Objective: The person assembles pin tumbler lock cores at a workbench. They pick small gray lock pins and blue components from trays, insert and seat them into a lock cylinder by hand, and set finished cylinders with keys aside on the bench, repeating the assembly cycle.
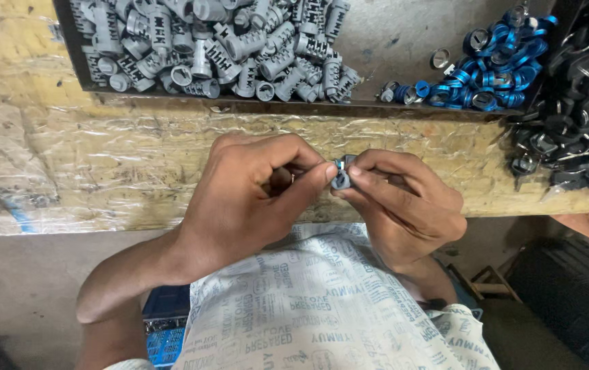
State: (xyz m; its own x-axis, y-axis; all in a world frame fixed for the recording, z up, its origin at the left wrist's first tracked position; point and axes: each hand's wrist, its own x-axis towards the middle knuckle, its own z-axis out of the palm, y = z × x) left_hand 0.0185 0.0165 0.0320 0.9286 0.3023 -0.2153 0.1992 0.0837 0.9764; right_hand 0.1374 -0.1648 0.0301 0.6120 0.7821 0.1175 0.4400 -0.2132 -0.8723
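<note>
Two bare hands pinch one small grey cylindrical metal part [340, 179] between them, just in front of the workbench edge.

The left hand [250, 188] presses thumb and forefinger together on the part's left side; the right hand [404, 202] pinches its right side with its fingertips. Behind, a dark shallow tray [171, 98] holds a heap of grey slotted metal cylinders [219, 44] and a pile of blue metal rings [490, 72]; black keyed pieces [582, 116] lie at far right on the plastic-covered wooden bench [89, 157].

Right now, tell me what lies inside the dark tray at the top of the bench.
The dark tray holds a heap of grey cylinders and a smaller pile of blue rings. Whatever lies beneath those heaps is covered.
</note>
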